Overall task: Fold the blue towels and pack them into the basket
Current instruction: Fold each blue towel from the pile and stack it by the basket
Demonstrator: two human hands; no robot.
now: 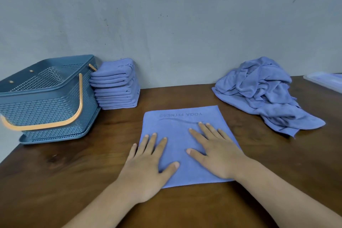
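A blue towel (178, 122) lies flat and square on the wooden table in front of me, with upside-down lettering along its far edge. My left hand (148, 163) rests palm down on its near left part, fingers spread. My right hand (214, 152) presses flat on its right half, fingers apart. A stack of folded blue towels (115, 84) stands against the wall, touching the right side of a blue perforated basket (46, 105) with an orange handle. The basket looks empty inside. A crumpled heap of unfolded blue towels (264, 92) lies at the right.
The brown wooden table (74, 172) runs to a grey wall (166, 24) at the back. A pale flat lid or tray (323, 79) lies at the far right edge. The table's left edge sits just beyond the basket.
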